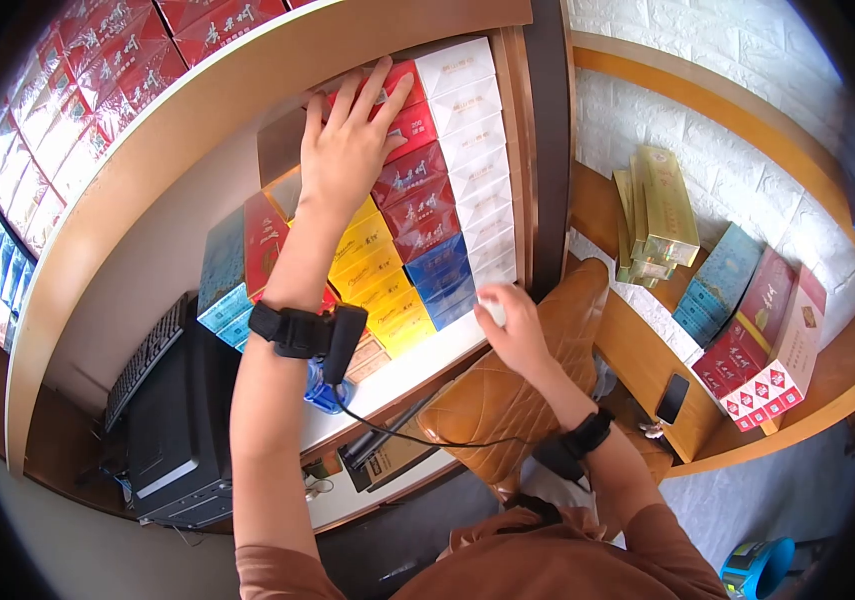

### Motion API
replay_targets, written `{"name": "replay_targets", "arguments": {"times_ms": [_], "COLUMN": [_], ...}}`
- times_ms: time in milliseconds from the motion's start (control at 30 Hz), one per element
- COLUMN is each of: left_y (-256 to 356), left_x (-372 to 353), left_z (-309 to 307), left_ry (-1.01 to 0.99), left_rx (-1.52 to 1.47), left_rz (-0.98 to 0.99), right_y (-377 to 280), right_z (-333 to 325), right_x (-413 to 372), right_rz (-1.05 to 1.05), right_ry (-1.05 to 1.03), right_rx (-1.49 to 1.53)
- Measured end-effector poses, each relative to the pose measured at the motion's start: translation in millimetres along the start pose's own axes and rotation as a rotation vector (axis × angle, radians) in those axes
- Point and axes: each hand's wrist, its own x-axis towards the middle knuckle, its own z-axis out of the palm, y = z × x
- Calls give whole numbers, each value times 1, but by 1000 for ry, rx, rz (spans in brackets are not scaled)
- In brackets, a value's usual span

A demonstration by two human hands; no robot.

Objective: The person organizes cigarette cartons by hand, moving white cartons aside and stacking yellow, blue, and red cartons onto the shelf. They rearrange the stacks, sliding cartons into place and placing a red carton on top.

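Observation:
My left hand (353, 135) lies with spread fingers on the red boxes (413, 130) at the top of a stack on the shelf. Beneath them are dark red boxes (416, 205), with yellow boxes (368, 265) to the left and blue boxes (440, 280) lower down. A column of white boxes (478, 165) runs along the shelf's right side. My right hand (515, 325) hovers by the bottom of the white column, fingers partly curled and apart, with nothing visible in it. A black band with a cable is on each wrist.
A brown padded chair (518, 375) stands below the shelf. Gold boxes (668, 205), teal boxes (718, 285), red-and-white cartons (783, 345) and a phone (673, 397) are on the right shelves. Black equipment (183, 430) is at lower left, a blue bin (763, 568) at lower right.

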Motion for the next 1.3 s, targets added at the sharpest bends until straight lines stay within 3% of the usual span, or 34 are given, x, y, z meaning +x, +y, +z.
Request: {"name": "replay_targets", "arguments": {"times_ms": [200,300,400,533,733,967,1233,1300], "left_y": [-4,-8,-8,-6,-8,-2,0,6], "left_x": [3,3,2,2,6,-1,-1,-6], "left_z": [0,0,0,-1,-2,-5,2,-2], "left_ry": [57,59,53,54,32,9,15,-8], "left_rx": [34,30,9,9,53,53,145,148], "left_rz": [-4,-3,-1,-9,-17,19,21,61], "right_y": [-49,-53,-48,-44,-51,-54,-99,-106], "right_z": [1,13,19,26,27,8,-114,-153], "right_x": [114,145,149,141,147,112,15,-22], "right_rz": [-470,-568,-492,-373,-441,-526,-847,-808], "right_ry": [46,32,-47,-12,24,215,275,258], "right_rx": [-278,-443,-638,-550,-571,-421,-212,-269]}}
